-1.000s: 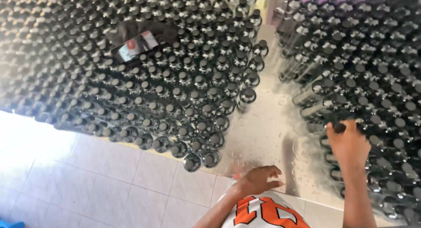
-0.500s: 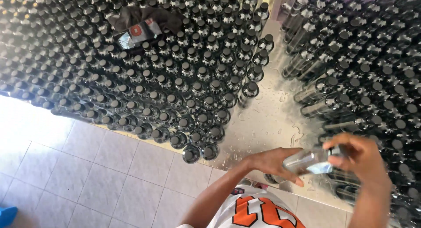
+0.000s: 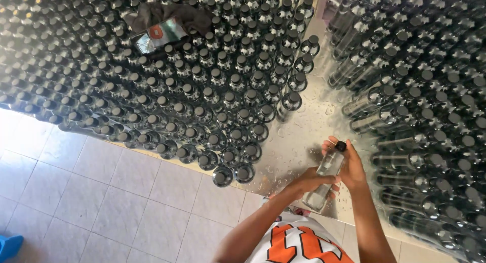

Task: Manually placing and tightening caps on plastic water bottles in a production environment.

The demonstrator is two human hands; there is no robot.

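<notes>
I hold one clear bottle [image 3: 325, 175] with a black cap over the wet metal table [image 3: 298, 136]. My left hand [image 3: 306, 181] wraps its lower body. My right hand [image 3: 348, 164] grips its upper part near the cap. The bottle tilts, cap up and to the right. A large block of upright black-capped bottles [image 3: 202, 91] stands to the left. A second mass of the same bottles [image 3: 430, 106] fills the right side, close to my right hand.
A dark cloth [image 3: 167, 15] and a phone with an orange patch [image 3: 157, 34] lie on top of the left bottles. Pale floor tiles [image 3: 91, 192] lie below the table edge. A blue object [image 3: 9, 245] sits at the bottom left corner.
My right hand lifted a bottle out of the right group and brought it to the middle. My left hand rose from the table edge and took hold of the bottle's lower part.
</notes>
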